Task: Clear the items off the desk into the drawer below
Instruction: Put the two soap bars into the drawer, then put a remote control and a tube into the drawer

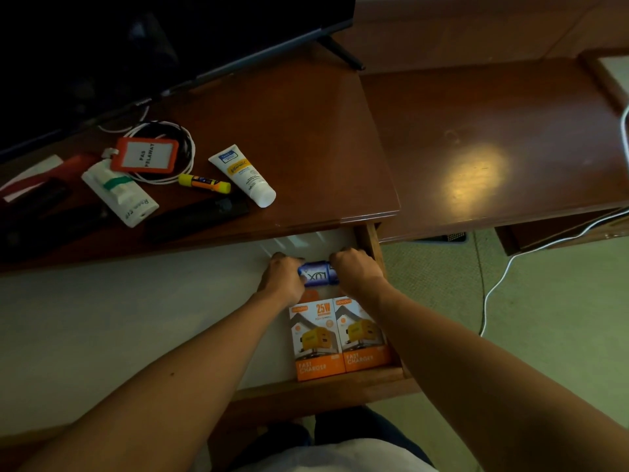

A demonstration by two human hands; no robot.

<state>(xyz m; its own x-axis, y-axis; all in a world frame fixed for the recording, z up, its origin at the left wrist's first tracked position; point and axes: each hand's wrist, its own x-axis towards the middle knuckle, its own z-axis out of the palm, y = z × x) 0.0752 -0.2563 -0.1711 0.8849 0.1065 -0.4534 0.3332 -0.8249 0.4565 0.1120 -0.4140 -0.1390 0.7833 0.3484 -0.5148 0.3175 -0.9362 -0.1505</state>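
Both my hands are closed around the blue Lux soap pack (318, 274), left hand (282, 277) on its left end, right hand (357, 272) on its right end, fingers curled over the far side. Pack sits low inside the open drawer (136, 318), near the right wall, back end; can't tell if it's touching the drawer floor. Just nearer me than the grip: two orange fast charger boxes (337, 338) side by side, against the drawer's front right corner. Something orange shows between soap and boxes, can't identify. Up and left of the grip, on the desk (306, 131): white tube (243, 175), yellow glue stick (204, 183), dark remote (197, 218), white packet with green band (119, 194), orange badge holder (144, 155) on a coiled white cord (183, 155). TV (136, 46) beyond those. White cable (503, 277) trails on the floor, right of the grip.
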